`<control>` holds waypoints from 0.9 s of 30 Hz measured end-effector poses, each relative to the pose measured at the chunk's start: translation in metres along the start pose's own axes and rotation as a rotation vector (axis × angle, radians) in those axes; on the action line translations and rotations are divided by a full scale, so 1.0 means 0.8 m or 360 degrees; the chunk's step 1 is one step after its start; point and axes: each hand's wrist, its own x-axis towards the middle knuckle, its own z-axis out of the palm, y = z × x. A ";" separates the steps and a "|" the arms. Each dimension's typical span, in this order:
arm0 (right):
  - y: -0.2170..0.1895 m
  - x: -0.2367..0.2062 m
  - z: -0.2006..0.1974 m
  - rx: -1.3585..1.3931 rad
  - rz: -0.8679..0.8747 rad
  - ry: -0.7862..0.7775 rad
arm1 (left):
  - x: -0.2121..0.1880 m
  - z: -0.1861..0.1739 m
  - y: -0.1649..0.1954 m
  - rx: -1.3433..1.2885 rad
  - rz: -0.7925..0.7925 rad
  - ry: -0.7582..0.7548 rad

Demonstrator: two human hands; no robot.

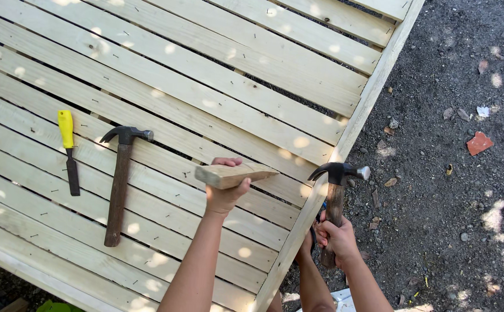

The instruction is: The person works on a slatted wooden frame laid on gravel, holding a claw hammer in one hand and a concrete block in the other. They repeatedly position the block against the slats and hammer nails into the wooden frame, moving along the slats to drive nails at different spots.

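Left grip (226, 193) wrapped around a short wooden block (234, 174), fingers curled over the top edge and thumb pressed against the near end, holding the block up flat above the slatted wooden surface (217, 75). Right grip (335, 238) closed tight around the lower end of a wooden hammer handle, with the hammer (337, 196) held upright, its dark claw head topmost, claw pointing toward the left grip and striking face pointing away. Held just off the long outer edge of the surface, over dark gravel ground (454, 173).

Well out beyond the left grip, on the far side from the hammer in hand: a second hammer (119, 185) lying flat across the slats, brown wooden handle running toward the near edge, black claw head at the far end. Farther out again, just beside that second hammer: a chisel (69, 151) with a yellow handle and a dark blade, lying flat as well, apart from the hammer and roughly parallel to it.

Pale planks under the left grip, set with narrow gaps, small nails scattered and driven along them, dappled with spots of sunlight. An edge board (373, 86) running slantwise between the two grips, closing off the slat ends. Out past the right grip, on the gravel: small stones, dry leaves and a reddish tile shard (479, 143), well apart from everything held.
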 end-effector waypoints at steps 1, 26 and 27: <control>-0.002 0.000 0.002 -0.0031 -0.0058 -0.0009 | 0.001 0.017 -0.001 0.0176 0.0083 -0.0058; -0.225 -0.079 0.085 -0.1283 -0.0554 0.0230 | 0.103 0.170 0.010 0.1141 -0.0474 0.0020; -0.227 -0.074 0.083 -0.1246 -0.0519 0.0196 | 0.106 0.172 0.008 0.1132 -0.0421 0.0020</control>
